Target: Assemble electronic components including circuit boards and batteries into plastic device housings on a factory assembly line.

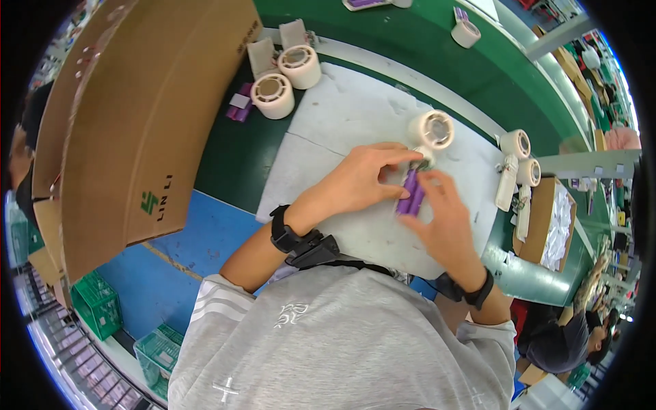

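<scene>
A pair of purple cylindrical battery cells (411,195) lies between my hands over the white work mat. My left hand (362,179) comes in from the left, its thumb on the cells and its fingertips by the wiring above them. On the other side, my right hand (447,222) grips the cells between thumb and fingers; it is slightly blurred. Just beyond the fingertips sits a white round fan head (433,130) with a ring-shaped opening. Wiring and a small part between the fan head and the cells are partly hidden by my fingers.
A large cardboard box (150,137) stands on the left. Two white fan heads (273,96) and more purple cells (239,102) are at the mat's far left. White fan units (516,144) and a carton of white pieces (557,225) stand right. A green conveyor belt (410,42) runs behind.
</scene>
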`<state>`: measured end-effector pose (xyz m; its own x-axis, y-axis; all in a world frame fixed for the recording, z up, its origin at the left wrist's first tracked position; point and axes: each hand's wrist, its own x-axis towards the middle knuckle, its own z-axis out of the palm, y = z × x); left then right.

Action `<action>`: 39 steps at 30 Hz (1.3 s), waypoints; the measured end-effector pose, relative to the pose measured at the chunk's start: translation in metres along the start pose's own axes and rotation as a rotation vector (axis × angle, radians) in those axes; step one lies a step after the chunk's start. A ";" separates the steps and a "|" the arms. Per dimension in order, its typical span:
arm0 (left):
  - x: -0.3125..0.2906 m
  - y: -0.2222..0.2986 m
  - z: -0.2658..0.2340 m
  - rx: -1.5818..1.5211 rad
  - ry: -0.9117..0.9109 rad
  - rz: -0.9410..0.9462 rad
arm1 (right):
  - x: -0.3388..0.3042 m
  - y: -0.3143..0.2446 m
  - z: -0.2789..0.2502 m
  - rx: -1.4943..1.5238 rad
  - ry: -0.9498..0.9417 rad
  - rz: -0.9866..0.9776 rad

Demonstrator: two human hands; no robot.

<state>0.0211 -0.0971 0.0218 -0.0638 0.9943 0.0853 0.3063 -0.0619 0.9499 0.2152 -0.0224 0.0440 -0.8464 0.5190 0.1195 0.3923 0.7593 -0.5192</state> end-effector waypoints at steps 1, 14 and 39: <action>-0.001 -0.001 -0.002 0.018 0.087 0.009 | 0.012 0.010 -0.007 -0.019 0.028 0.024; -0.043 -0.033 -0.095 0.789 0.935 -0.271 | 0.061 0.076 -0.004 0.344 0.046 0.162; -0.075 -0.038 -0.106 0.652 0.751 -0.295 | 0.055 0.089 0.003 0.530 0.157 0.166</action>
<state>-0.0861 -0.1783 0.0111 -0.7272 0.6379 0.2536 0.6225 0.4572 0.6352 0.2027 0.0722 0.0019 -0.7094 0.6972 0.1031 0.2472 0.3832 -0.8900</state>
